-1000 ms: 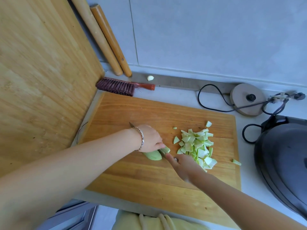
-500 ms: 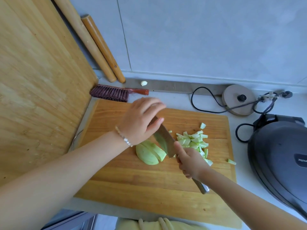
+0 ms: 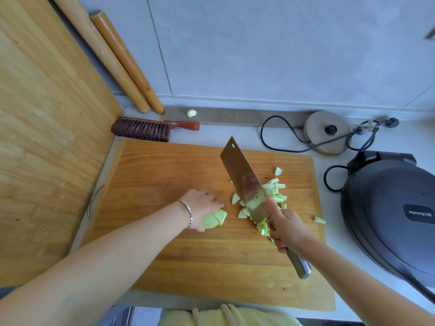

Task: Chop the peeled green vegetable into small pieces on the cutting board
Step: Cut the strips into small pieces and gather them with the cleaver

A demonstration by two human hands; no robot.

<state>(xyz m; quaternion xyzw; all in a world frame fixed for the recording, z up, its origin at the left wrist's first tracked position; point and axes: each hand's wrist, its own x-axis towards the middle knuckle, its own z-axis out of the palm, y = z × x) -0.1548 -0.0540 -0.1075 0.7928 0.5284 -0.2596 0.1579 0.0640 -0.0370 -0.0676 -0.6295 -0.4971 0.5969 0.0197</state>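
Both hands are busy: the left hand (image 3: 202, 204) curls its fingers over the uncut chunk of green vegetable (image 3: 216, 218) near the middle of the cutting board (image 3: 164, 172), and the right hand (image 3: 288, 229) grips the handle of the cleaver (image 3: 244, 182), whose blade is held up above the chopped pieces (image 3: 275, 192). The peeled flesh looks moist and firm, probably light and slippery, so it is better to press it from above at the end away from the blade, fingertips tucked back.

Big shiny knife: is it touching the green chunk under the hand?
No, the wide steel cleaver in the right hand is over the pile of small pieces, apart from the pale green chunk under the left hand.
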